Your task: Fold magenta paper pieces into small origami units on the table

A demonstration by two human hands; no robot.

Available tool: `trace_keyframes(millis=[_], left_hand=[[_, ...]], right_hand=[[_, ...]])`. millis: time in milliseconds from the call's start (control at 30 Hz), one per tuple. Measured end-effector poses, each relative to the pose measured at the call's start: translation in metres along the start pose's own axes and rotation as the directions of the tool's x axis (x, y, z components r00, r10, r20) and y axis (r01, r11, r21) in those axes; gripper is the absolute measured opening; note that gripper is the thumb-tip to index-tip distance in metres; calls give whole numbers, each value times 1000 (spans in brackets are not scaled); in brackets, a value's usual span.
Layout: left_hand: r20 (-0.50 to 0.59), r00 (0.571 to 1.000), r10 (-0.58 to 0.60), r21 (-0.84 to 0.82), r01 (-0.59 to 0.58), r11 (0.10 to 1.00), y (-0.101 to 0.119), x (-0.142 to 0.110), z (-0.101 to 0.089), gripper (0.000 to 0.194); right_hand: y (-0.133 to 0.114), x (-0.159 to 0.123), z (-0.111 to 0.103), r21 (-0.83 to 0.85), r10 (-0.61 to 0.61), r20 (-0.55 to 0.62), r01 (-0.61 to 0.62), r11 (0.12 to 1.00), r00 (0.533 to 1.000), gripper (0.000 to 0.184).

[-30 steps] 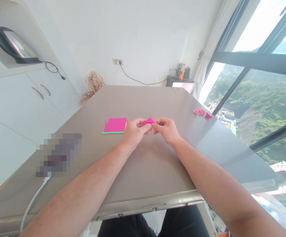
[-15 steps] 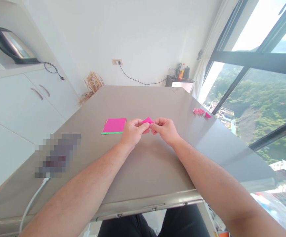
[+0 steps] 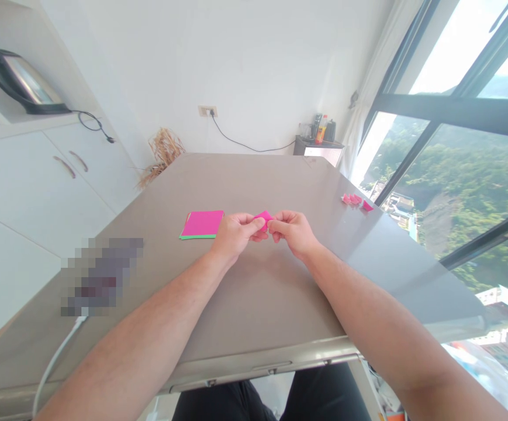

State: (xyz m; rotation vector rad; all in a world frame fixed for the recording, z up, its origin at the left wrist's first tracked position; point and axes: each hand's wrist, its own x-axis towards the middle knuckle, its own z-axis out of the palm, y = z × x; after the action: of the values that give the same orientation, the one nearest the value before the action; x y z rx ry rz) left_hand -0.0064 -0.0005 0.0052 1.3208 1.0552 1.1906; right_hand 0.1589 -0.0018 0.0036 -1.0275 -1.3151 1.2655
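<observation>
A small folded piece of pink paper [image 3: 265, 217] is pinched between my two hands above the middle of the table. My left hand [image 3: 237, 232] is closed on its left side, thumb on top. From the right, my right hand [image 3: 294, 231] grips the other edge between thumb and fingers. The fingers cover part of the paper, so its full shape is hidden. Just left of my left hand lies a stack of square paper [image 3: 201, 223], pink on top with a green edge showing underneath. Several small folded pink paper pieces [image 3: 356, 200] sit near the table's right edge.
The grey-brown table [image 3: 254, 304] fills the middle. On its left lies a pixelated dark object [image 3: 104, 278] with a white cable [image 3: 56, 362]. A kettle [image 3: 28, 82] stands on the left shelf; windows [image 3: 455, 146] line the right side.
The pink paper has turned in my fingers: it showed as a low triangle and now shows a taller, angular face. Both hands keep about the same place.
</observation>
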Motion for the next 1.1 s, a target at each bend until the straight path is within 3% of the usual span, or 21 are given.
trace_keyframes(millis=[367, 600, 733, 800, 867, 967, 1100], left_hand=[[-64, 998, 25, 32, -23, 999, 0, 0, 3, 27], [1, 1000, 19, 10, -19, 1000, -2, 1, 2, 29], [-63, 994, 93, 137, -83, 987, -5, 1, 1, 27], [-143, 964, 223, 277, -177, 944, -6, 0, 1, 26], [-164, 920, 355, 394, -269, 879, -7, -3, 0, 25], [-72, 872, 484, 528, -379, 760, -7, -6, -1, 27], [57, 855, 516, 632, -430, 644, -8, -9, 2, 25]], right_hand=[[5, 0, 3, -72, -5, 14, 6, 997, 1000, 13], [2, 2, -4, -83, -26, 32, 28, 996, 999, 18], [1, 3, -1, -96, 4, -79, -11, 995, 997, 24], [0, 1, 3, -79, -1, -152, -11, 997, 988, 28], [-1, -1, 7, -55, -13, -125, 6, 998, 992, 33], [-1, -3, 12, -36, -39, -10, 38, 999, 999, 38], [1, -2, 15, -30, -50, -50, 49, 998, 997, 35]])
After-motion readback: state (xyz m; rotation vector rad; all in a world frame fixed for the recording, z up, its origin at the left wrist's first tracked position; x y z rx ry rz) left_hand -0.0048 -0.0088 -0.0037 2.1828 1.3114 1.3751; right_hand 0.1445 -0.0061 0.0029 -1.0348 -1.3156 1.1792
